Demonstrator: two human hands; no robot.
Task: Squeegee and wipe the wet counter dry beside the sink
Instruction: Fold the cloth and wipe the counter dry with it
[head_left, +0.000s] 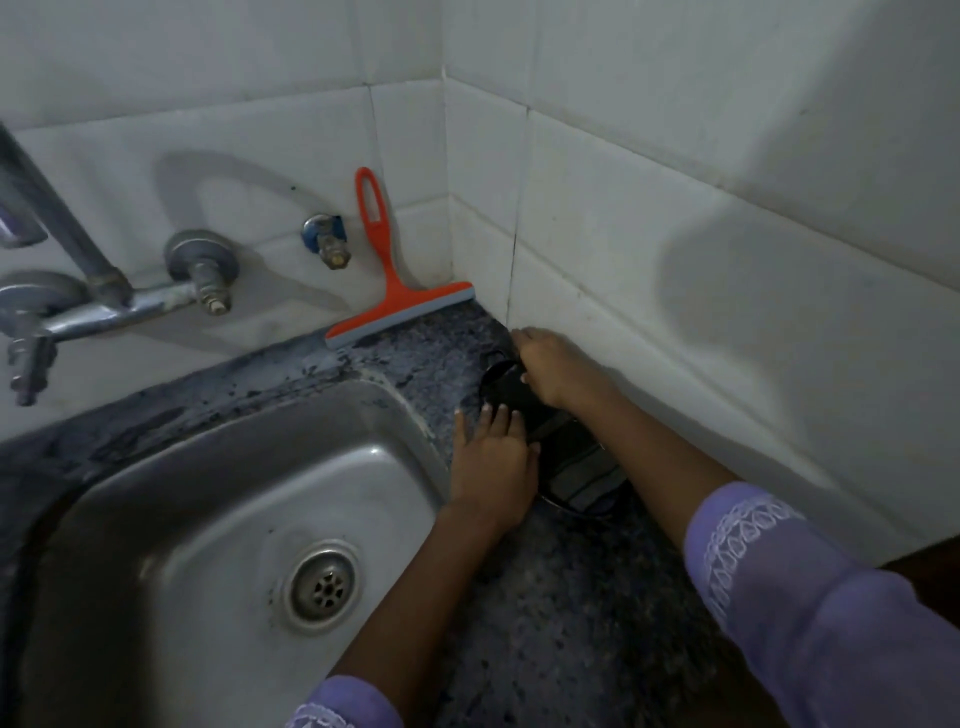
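Dark speckled counter (545, 597) (wet patches), orange squeegee (400, 312) standing on it, dark object (571, 467)

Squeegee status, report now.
Squeegee untouched, propped against back wall tiles. Both hands on dark striped cloth: left hand flat, right hand gripping its far end. Nothing in the way.

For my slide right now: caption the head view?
Both hands on a dark object; orange squeegee leans untouched against the tiled wall.
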